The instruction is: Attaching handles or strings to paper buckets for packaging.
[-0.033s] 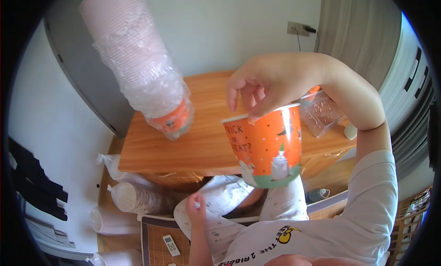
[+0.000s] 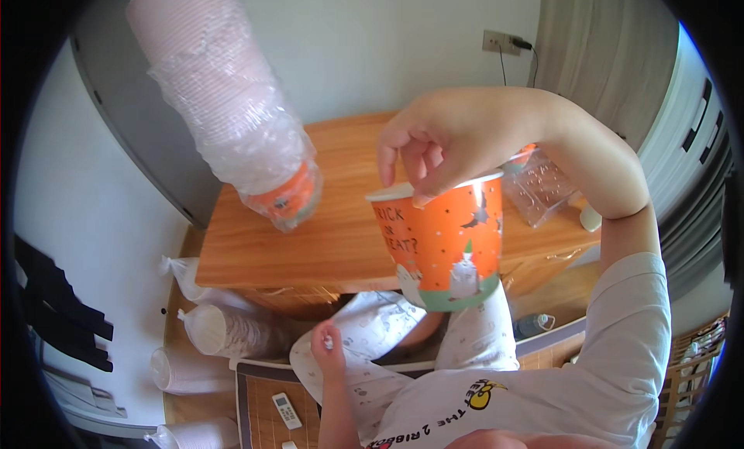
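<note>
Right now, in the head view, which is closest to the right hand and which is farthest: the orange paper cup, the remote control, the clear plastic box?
From the right hand:
1. Orange paper cup: held by its rim.
2. Clear plastic box: on the table, to the right.
3. Remote control: down at lower left.

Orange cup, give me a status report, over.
Right-hand grip on orange cup, at its rim. Left-hand grip lower down, contents unclear. Wrapped cup stack off left, not blocking.
</note>
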Tool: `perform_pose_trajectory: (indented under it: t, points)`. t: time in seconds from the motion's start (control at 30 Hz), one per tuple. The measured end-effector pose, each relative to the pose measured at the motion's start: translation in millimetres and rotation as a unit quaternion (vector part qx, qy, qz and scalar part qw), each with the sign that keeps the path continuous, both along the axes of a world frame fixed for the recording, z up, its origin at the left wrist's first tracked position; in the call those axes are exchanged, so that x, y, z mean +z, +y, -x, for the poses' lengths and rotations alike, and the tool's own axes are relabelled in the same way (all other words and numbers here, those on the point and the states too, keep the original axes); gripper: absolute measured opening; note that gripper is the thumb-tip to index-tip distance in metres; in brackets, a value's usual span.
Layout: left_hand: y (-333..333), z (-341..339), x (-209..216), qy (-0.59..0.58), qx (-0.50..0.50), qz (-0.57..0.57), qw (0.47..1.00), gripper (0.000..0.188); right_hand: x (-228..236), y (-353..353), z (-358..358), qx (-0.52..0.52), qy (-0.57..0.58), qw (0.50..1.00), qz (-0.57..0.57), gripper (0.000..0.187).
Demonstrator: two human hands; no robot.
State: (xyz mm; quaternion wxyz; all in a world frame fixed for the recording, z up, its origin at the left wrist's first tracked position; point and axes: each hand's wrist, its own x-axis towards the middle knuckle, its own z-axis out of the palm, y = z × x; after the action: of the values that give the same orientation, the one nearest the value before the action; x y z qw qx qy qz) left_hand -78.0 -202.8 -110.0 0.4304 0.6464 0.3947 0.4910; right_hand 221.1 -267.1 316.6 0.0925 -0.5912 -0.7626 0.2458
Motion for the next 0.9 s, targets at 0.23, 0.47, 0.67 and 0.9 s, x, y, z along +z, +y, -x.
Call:
perform_pose_trajectory:
  t: [0.23, 0.47, 0.67, 0.9]
  points:
    - [-54.2, -73.0, 86.8, -0.256, -0.102, 0.172, 0.946, 0.086, -53.2, 3.7, -13.3, -0.033, 0.028, 0.999, -0.032, 0.040]
    - [-83.9, -99.2, 128.7, -0.167, -0.206, -0.102, 0.959, 0.143, -74.7, -13.1, 5.1, -0.075, 0.198, 0.974, -0.074, 0.034]
    - [-102.3, -132.3, 155.9, -0.295, -0.224, 0.017, 0.929, 0.136, -99.7, -34.8, 14.6, 0.031, 0.445, 0.895, 0.008, 0.024]
    - [-97.4, -112.2, 130.3, -0.273, -0.169, -0.024, 0.947, 0.135, -107.2, -55.9, -14.3, 0.102, 0.153, 0.926, -0.330, 0.029]
